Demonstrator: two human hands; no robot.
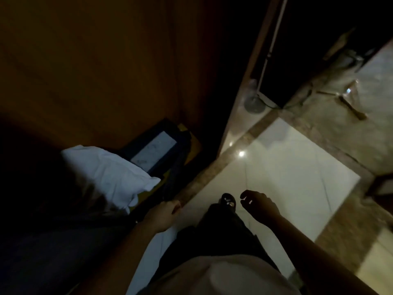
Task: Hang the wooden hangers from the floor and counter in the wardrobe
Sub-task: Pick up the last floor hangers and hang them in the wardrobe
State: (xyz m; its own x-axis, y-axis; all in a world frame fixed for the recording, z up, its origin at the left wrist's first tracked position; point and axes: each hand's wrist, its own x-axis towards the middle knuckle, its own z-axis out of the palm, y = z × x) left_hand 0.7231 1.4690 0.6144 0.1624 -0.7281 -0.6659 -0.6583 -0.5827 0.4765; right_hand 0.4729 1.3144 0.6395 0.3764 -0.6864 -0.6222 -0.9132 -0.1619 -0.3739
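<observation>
**Both hands empty; hangers on the floor still to collect**

Nearest the lens: pale shirt front [221, 273] and dark trouser leg, one shoe [228, 201] on the white floor tile [287, 167]. Far left, a white pillow [106, 173] lies in the dark wardrobe [95, 71] base beside a flat dark item. Left hand [163, 216] loosely curled, holding nothing that I can see. Right hand [258, 204] half open, fingers bent, empty. Upper right, on the brown marbled floor, what look like wooden hangers [348, 107], well apart from both hands. No rail in view; number already hung cannot be told. Judgement: pickup remains.
</observation>
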